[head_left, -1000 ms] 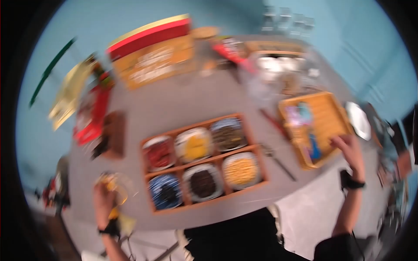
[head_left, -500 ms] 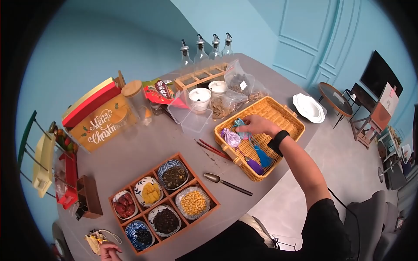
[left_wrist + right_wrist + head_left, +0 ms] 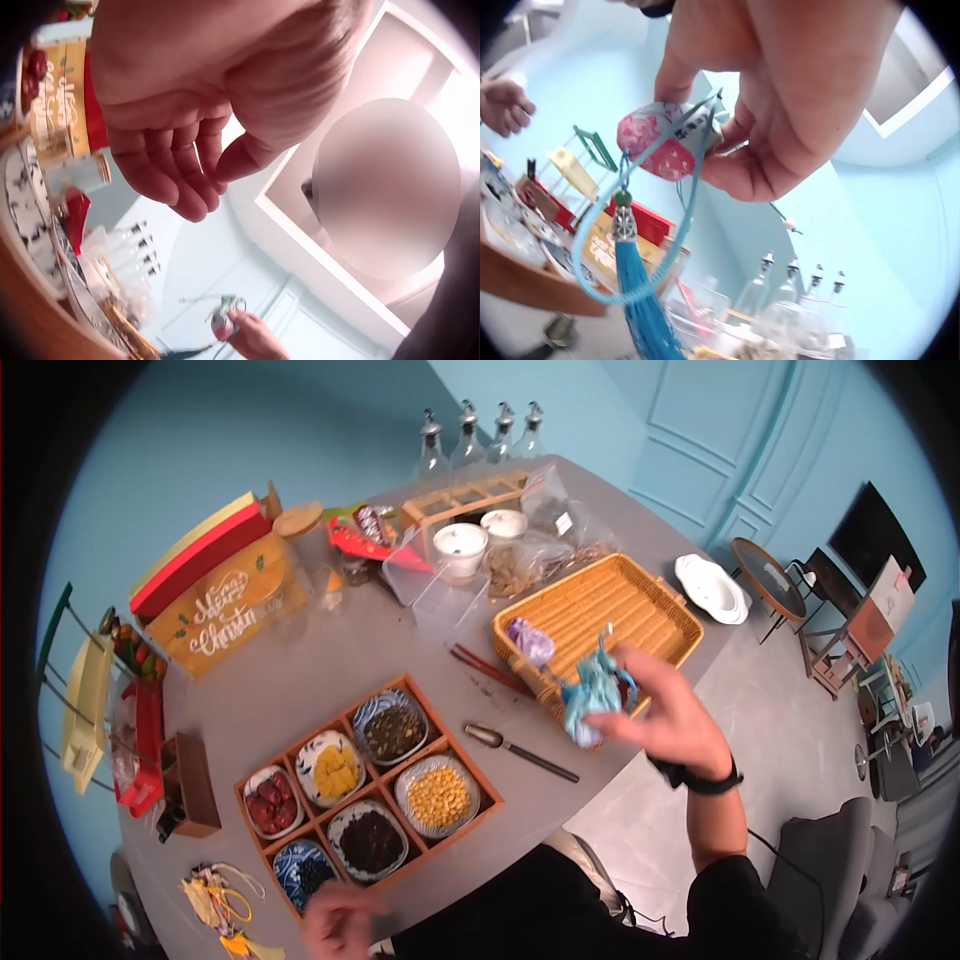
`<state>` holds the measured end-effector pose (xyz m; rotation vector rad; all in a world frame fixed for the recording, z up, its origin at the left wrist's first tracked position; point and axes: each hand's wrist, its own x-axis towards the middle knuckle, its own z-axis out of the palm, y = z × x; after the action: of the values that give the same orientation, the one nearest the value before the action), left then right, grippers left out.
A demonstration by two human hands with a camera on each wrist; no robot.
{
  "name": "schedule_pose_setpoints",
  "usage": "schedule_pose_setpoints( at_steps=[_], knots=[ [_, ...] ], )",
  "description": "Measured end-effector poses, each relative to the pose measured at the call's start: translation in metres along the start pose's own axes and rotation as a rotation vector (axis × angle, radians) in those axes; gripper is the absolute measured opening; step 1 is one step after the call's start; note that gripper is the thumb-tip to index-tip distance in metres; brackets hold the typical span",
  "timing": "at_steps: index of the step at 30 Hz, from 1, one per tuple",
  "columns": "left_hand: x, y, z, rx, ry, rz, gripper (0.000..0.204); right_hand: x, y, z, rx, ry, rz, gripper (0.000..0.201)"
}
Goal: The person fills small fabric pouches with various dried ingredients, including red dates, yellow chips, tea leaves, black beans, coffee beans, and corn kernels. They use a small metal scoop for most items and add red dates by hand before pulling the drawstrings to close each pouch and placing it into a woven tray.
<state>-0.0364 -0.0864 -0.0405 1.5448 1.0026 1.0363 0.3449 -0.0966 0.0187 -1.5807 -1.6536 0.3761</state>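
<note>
My right hand (image 3: pixel 680 720) pinches a light blue drawstring sachet (image 3: pixel 593 695) above the near edge of the wicker basket (image 3: pixel 600 605). In the right wrist view the sachet (image 3: pixel 660 139) shows a pink pattern, with a pale blue cord loop and a blue tassel (image 3: pixel 641 300) hanging below. A purple sachet (image 3: pixel 530 644) stays at the basket's left side. My left hand (image 3: pixel 340 922) hovers near the front corner of the divided wooden box (image 3: pixel 452 835), its fingers loosely bent around nothing. To its left, a yellow sachet (image 3: pixel 205 898) with cord and tassel lies on the table.
Bowls of dried ingredients fill the box. A metal scoop (image 3: pixel 520 751) lies between box and basket, with red sticks (image 3: pixel 490 668) beyond it. White lidded jars (image 3: pixel 460 550), plastic bags and glass bottles (image 3: pixel 468 445) stand behind. A white dish (image 3: pixel 712 588) sits right of the basket.
My right hand reached into the basket, took the blue sachet and lifted it out toward me. My left hand left the yellow sachet on the table and moved right, toward the box.
</note>
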Motion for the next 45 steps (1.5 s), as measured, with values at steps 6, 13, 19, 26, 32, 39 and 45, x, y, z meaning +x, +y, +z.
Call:
schedule_pose_setpoints(
  at_steps=[6,13,19,26,32,39,45],
  knots=[
    [0.022,-0.003,0.065,-0.181,-0.333,-0.045,0.056,-0.050,-0.048,0.101,0.378,-0.177,-0.011,0.040],
    [0.006,-0.039,0.046,0.003,-0.374,0.012,0.039,-0.061,-0.034,0.115,0.716,-0.191,0.082,0.038],
    [0.007,-0.038,0.035,0.039,-0.411,0.081,0.034,-0.045,-0.042,0.118,0.630,-0.640,0.089,0.026],
    [0.002,-0.035,0.029,-0.008,-0.479,-0.131,0.032,-0.055,-0.046,0.121,0.424,-0.759,0.118,0.022],
    [-0.007,-0.028,0.034,0.043,-0.482,-0.263,0.038,-0.066,-0.051,0.112,0.304,-0.764,-0.070,0.016],
    [-0.034,-0.024,0.045,-0.059,-0.220,-0.214,0.037,-0.080,-0.055,0.130,0.466,-0.598,0.089,0.010],
    [-0.030,-0.025,0.051,-0.249,-0.219,-0.396,0.026,-0.085,-0.054,0.145,0.591,-0.540,0.017,0.006]
  ],
)
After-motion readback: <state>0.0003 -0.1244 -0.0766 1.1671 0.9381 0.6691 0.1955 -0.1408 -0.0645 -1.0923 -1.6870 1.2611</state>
